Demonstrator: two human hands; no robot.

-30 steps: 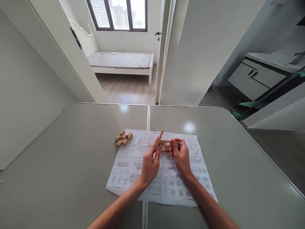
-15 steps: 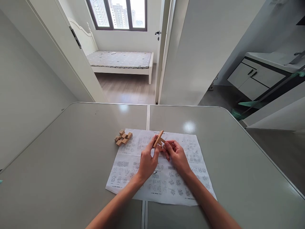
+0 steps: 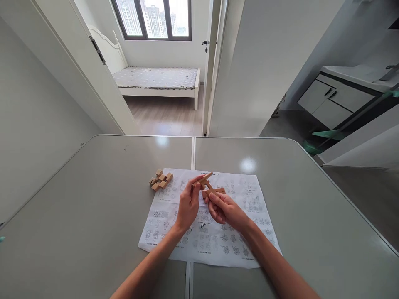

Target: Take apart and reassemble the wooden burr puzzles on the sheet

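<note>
My left hand (image 3: 188, 203) is closed on a wooden puzzle piece (image 3: 204, 180), a slim light-brown bar tilted up to the right. Another slim wooden puzzle piece (image 3: 210, 189) is pinched in my right hand (image 3: 227, 209), and its upper end meets the first one. Just behind my right fingers lies a wooden block (image 3: 220, 190), partly hidden, on the printed sheet (image 3: 212, 257). An interlocked cluster of wooden blocks (image 3: 160, 180) rests at the sheet's upper left corner. The exact notches of the held pieces are too small to make out.
The paper, covered in small diagrams, lies on a grey table (image 3: 93, 207) with a seam down its middle. Beyond the far edge are a doorway, a bed (image 3: 158, 79) and a window. A cabinet with a sink (image 3: 339, 99) stands at the right.
My left hand has tipped its piece lower and to the left. My right hand has turned and moved slightly down, so the block behind it now shows.
</note>
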